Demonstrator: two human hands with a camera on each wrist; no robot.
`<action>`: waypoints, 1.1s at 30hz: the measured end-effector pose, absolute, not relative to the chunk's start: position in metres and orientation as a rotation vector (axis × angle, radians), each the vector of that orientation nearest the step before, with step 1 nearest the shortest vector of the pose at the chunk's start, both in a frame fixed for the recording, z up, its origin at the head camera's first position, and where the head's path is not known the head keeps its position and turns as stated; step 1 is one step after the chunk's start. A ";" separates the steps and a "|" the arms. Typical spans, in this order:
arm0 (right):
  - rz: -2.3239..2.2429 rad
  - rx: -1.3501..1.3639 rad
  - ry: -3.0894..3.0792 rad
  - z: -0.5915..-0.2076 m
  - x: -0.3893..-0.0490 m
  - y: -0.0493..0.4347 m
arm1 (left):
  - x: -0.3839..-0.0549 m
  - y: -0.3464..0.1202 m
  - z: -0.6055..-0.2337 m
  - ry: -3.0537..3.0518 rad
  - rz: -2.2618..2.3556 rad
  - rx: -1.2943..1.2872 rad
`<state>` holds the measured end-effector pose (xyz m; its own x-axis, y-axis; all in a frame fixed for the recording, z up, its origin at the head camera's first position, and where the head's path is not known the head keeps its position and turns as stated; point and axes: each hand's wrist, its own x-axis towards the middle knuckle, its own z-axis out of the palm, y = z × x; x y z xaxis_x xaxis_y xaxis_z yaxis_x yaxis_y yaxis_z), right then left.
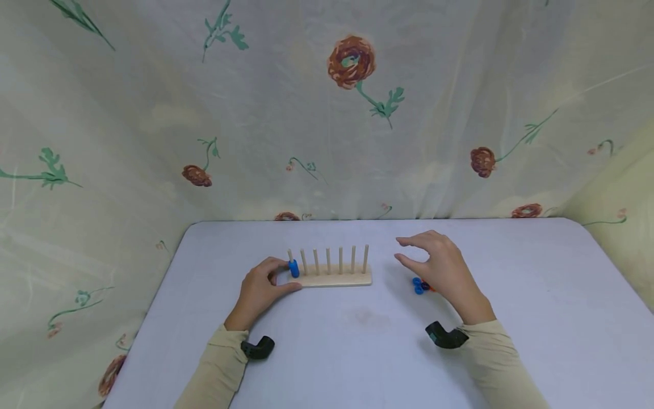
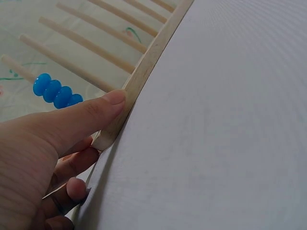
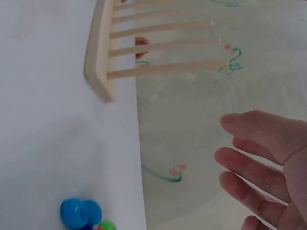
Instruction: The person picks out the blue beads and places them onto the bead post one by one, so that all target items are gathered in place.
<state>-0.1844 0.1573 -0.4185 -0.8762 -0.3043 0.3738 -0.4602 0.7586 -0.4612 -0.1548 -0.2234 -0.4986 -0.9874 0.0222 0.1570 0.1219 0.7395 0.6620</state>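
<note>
A pale wooden peg board (image 1: 337, 280) carries a row of several upright pegs. Several blue beads (image 2: 53, 91) are stacked on its leftmost peg; the other pegs are bare. My left hand (image 1: 258, 291) grips the board's left end, its thumb (image 2: 112, 98) on the front edge and fingers round the end. To the right of the board, my right hand (image 1: 441, 264) hovers with thumb and fingers apart and nothing between them. Below it on the table lie loose beads (image 1: 419, 286), blue ones and some orange, partly hidden by the hand. The right wrist view also shows a green bead (image 3: 107, 225) there.
A white-covered table (image 1: 352, 352) holds everything. Behind it and at the sides hangs a pale curtain (image 1: 286, 102) with printed flowers. Each wrist wears a small black device, such as the one (image 1: 447, 335) on the right.
</note>
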 end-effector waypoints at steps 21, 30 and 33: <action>0.681 0.605 -3.206 -0.439 -0.171 0.199 | -0.154 -0.223 -0.499 -2.796 -1.081 -0.127; 0.655 0.646 -3.205 -0.444 -0.169 0.198 | -0.154 -0.223 -0.498 -2.808 -1.075 -0.124; 0.645 0.661 -3.194 -0.444 -0.170 0.198 | -0.155 -0.224 -0.500 -2.804 -1.084 -0.118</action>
<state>-0.1699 0.1976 -0.4439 -0.9050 -0.4139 -0.0984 -0.3432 0.8470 -0.4059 -0.1553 -0.2238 -0.4998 -0.9880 0.0248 0.1523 0.1207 0.7385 0.6634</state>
